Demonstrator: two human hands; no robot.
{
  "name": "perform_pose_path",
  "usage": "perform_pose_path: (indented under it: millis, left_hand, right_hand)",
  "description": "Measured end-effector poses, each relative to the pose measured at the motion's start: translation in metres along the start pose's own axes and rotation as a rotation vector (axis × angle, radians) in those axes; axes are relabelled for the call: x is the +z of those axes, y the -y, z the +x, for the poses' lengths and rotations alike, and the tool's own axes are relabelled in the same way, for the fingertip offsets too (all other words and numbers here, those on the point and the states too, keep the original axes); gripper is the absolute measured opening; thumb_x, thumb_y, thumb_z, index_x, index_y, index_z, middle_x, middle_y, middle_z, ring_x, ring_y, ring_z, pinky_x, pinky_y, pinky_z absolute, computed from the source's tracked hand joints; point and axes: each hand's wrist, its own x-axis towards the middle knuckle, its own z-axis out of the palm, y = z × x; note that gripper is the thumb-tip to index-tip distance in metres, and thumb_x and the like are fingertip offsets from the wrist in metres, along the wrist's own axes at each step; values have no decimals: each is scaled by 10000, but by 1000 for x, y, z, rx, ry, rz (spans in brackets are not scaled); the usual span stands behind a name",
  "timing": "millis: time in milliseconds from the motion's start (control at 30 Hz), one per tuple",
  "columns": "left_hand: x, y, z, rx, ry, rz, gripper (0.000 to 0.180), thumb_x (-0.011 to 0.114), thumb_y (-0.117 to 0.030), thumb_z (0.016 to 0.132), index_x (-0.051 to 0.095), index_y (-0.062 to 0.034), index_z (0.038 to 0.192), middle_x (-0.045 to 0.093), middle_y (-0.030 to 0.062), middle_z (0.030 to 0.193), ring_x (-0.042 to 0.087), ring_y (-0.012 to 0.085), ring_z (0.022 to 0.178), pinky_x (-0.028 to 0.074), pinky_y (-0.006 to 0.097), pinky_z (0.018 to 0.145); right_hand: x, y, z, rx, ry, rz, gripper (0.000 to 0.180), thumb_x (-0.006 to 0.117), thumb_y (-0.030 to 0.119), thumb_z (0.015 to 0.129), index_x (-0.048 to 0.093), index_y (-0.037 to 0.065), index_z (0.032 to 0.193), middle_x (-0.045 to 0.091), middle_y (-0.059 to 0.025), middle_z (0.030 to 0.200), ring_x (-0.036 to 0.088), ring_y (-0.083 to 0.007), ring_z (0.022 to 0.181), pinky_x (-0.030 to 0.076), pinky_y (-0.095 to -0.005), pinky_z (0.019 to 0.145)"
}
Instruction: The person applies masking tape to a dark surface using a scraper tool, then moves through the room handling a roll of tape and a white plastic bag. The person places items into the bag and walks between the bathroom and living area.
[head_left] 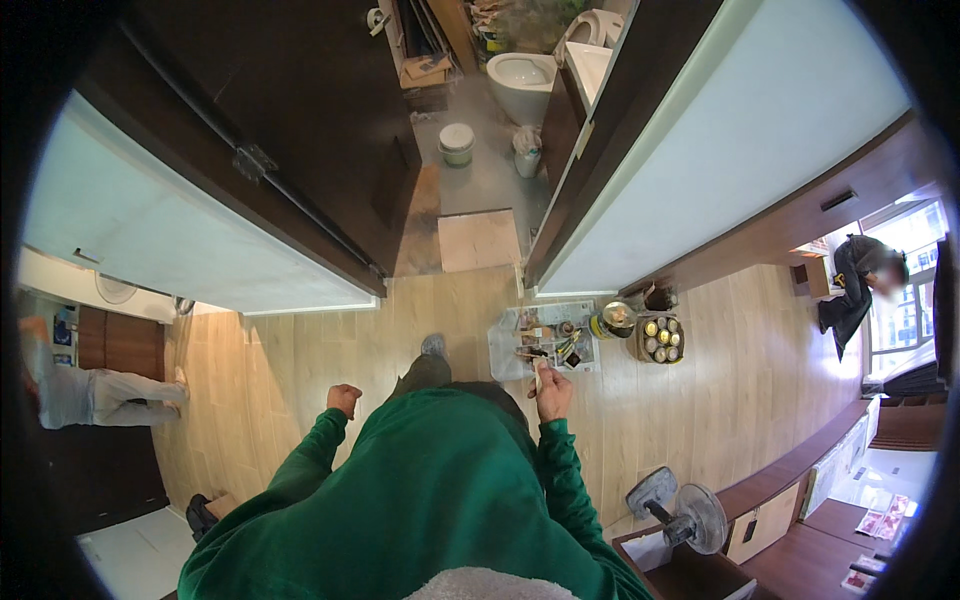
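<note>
R hand (554, 398) holds sm. pale item (540, 371), sticking out fwd.

I see a slender, pale object (541, 369), its exact kind unclear, held pointing toward the floor sheet (505, 366).

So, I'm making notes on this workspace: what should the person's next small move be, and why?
Probably lower the right hand and lay the small pale item on the greyish sheet: that hand grips the item by the sheet's near edge in this view, and small tools lie there. What the item is can't be made out.
</note>
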Motion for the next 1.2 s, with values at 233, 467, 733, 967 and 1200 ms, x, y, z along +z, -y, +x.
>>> perform_pose_path:
  millis: [233, 467, 733, 967, 1200]
  left_hand:
    - [-7, -39, -12, -99, -35, -468, 323, 545, -105, 808, 565, 19, 1106, 648, 163, 747, 637, 255, 509, 500, 354, 402]
    - [-16, -37, -3, -233, 156, -402, 408, 582, -63, 841, 512, 26, 1232, 676, 199, 782, 628, 246, 504, 489, 341, 408]
    - [-42, -144, 25, 90, 19, -332, 435, 706, -342, 836, 658, 55, 1007, 563, 61, 537, 487, 120, 405, 377, 272, 377]
    - [-99, -296, 16, 633, 453, -348, 421, 785, -291, 745, 668, -36, 1058, 551, 23, 744, 517, 100, 629, 433, 249, 568]
    - [-137, -346, 22, 1111, 180, 40, 452, 760, -140, 676, 655, -18, 1099, 550, 81, 968, 570, 192, 902, 457, 304, 783]
  right_hand:
    - [-9, 12, 9, -7, 18, -113, 355, 564, 285, 934, 596, -17, 751, 542, -58, 565, 498, -120, 461, 396, -270, 439]
    - [4, 32, 24, -22, -13, -114, 340, 590, 285, 912, 595, 3, 720, 503, -35, 519, 449, -103, 413, 361, -267, 400]
    - [83, 56, 42, 26, 116, 25, 242, 641, 225, 867, 641, 13, 749, 496, -8, 531, 427, -93, 396, 331, -256, 377]
    - [229, 142, 39, -490, 515, -246, 231, 659, 243, 862, 692, 14, 855, 573, -1, 651, 499, -80, 550, 392, -237, 483]
    - [321, 239, 7, 88, 799, -92, 285, 633, 289, 901, 679, 13, 848, 574, -16, 647, 520, -91, 558, 391, -241, 484]
